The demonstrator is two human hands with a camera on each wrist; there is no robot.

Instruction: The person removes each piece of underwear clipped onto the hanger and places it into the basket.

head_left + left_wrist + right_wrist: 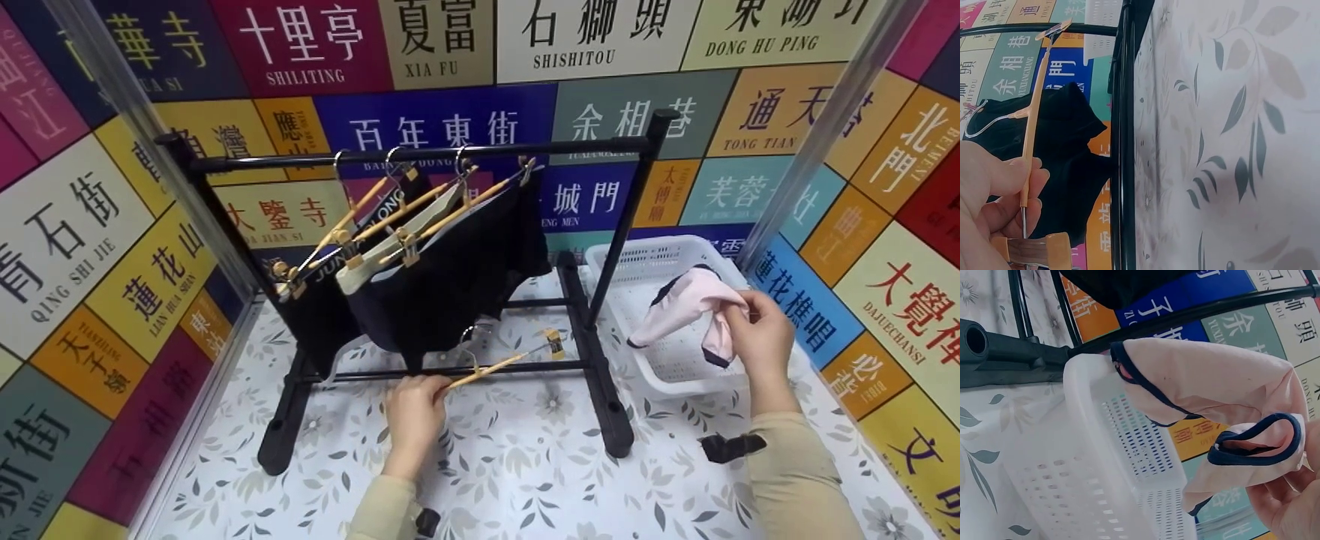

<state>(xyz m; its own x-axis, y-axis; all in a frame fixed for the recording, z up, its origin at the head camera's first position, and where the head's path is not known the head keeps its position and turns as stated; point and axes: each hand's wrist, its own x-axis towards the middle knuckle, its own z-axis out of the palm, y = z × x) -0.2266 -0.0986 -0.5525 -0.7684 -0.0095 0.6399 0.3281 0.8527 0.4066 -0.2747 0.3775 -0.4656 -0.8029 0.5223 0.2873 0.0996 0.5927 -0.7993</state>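
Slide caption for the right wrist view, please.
Right hand holds a pink, dark-trimmed garment near a white basket.

Free gap between black garments (465,277) and right post (625,225), rail (429,154) above, held hanger (499,366) below

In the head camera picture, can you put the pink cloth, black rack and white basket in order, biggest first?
1. Black rack, biggest by far
2. White basket
3. Pink cloth, smallest

The table (517,480) is white and printed with grey leaves (1235,108) and flowers (553,403). A black rack (570,147) stands on it; beside the rack, on its right, sits a white perforated basket (686,388).
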